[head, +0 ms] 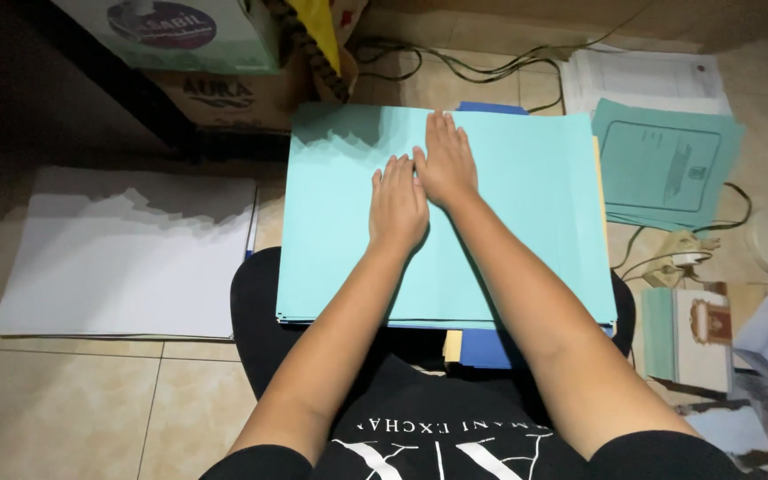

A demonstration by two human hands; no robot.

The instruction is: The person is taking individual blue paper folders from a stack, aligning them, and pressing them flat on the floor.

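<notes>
While I watch through the head camera, both hands lie flat on a large light-turquoise folder (499,213) that rests across the person's lap and the tiled floor (64,400). The left hand (397,206) is spread open, palm down, fingers straight and close together, pressing on the folder near its middle; it grips nothing. The right hand (444,162) is likewise open and flat, palm down, set just beyond the left hand toward the folder's far edge, and its thumb side touches the left hand's fingers. Neither hand has hold of anything; they only rest on the folder's surface.

Under the folder I see more sheets: a blue edge (490,108) peeks out at the folder's far side, and blue and cream corners (468,348) show under its near edge. Left of the folder lies a wide stack of white paper (126,258). Beyond the folder stand cardboard boxes (215,53) in shadow. To the right of the folder lie a stack of green printed covers (668,164), white printed sheets (642,80) past them, and dark cables (455,62) trailing over the floor. Near the folder's right corner sits what may be a plug adapter (682,258), though the view is too dim to be sure.
</notes>
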